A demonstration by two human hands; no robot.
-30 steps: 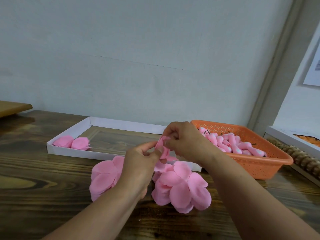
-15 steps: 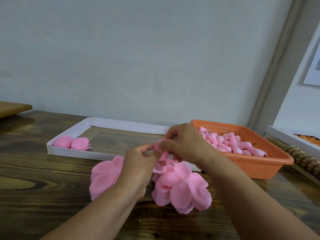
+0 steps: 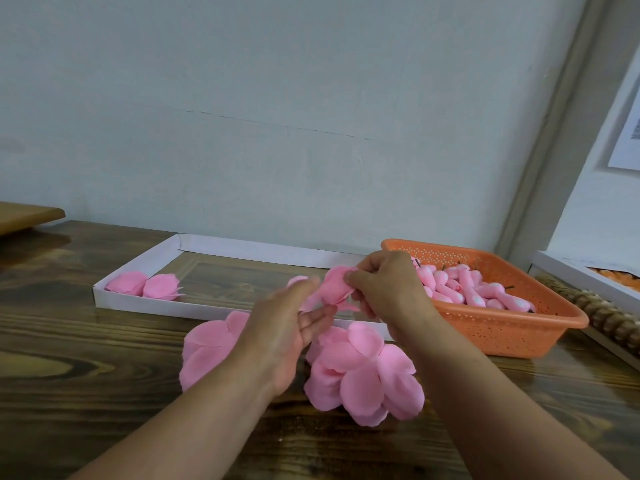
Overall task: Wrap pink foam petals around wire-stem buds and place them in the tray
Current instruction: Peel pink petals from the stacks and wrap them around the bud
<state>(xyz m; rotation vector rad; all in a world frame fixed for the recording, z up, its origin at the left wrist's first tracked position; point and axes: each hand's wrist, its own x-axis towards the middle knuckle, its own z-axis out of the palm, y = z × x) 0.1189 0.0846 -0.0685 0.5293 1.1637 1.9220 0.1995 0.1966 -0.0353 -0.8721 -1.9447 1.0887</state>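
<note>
A pink petal bud is pinched by the right hand. The left hand is held spread beside it. Loose petals are piled below, before the white tray.

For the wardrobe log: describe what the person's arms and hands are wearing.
Nothing is visible: the left hand and right hand are bare, with no gloves, rings, watch or bracelets. Both forearms are bare down to the frame edge; no sleeve shows.
</note>
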